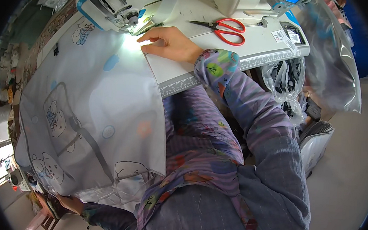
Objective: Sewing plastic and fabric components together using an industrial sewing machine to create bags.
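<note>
A large pale grey fabric piece (95, 86), printed with cartoon animals and blue ovals, hangs from the sewing machine (175, 2) down to my lap. A dark grey strip and clear film show on its lower part. Next to the lit needle area, my right hand (168, 42) has its thumb and forefinger curled close together at the fabric's upper right corner; glare blurs the fingertips. My left hand (71, 203) is low on the left, gripping the fabric's bottom edge, its fingers partly hidden by the cloth.
Red-handled scissors (229, 31) lie on the machine bed, right of my right hand. A ruler strip (180, 85) runs along the bed's front edge. Labels (285, 36) sit at its right end. Clear plastic bags (284, 79) with dark strips hang beyond, beside a large plastic sheet (331, 53).
</note>
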### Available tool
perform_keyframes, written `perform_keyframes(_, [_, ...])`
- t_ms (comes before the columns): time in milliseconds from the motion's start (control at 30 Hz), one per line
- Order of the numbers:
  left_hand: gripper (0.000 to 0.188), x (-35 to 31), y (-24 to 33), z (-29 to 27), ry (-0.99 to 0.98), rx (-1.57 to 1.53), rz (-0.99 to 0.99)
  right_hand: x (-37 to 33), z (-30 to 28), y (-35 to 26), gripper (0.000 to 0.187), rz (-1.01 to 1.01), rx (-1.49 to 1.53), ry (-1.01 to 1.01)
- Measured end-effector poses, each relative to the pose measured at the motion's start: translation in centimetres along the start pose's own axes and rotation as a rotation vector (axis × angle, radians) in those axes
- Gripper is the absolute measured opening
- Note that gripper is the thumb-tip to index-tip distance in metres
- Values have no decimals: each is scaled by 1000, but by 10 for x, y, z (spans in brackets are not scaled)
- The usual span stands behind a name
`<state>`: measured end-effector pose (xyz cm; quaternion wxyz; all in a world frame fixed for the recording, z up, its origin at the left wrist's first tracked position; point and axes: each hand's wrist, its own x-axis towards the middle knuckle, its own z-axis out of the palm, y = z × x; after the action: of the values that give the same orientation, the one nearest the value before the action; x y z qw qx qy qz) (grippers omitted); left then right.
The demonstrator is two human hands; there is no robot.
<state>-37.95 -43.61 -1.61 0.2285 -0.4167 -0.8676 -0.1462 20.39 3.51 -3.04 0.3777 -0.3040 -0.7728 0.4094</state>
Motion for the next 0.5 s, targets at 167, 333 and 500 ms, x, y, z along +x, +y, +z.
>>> perform_keyframes(167, [67, -3, -16, 6, 25, 35, 0, 1, 1, -4, 32, 61, 62, -54])
perform_keyframes(333, [68, -8, -8, 12, 54, 39, 87, -1, 2, 3, 28, 106, 89, -55])
perform_keyframes(500, [68, -7, -16, 9, 45, 98, 115, 1, 2, -3, 25, 114, 104, -55])
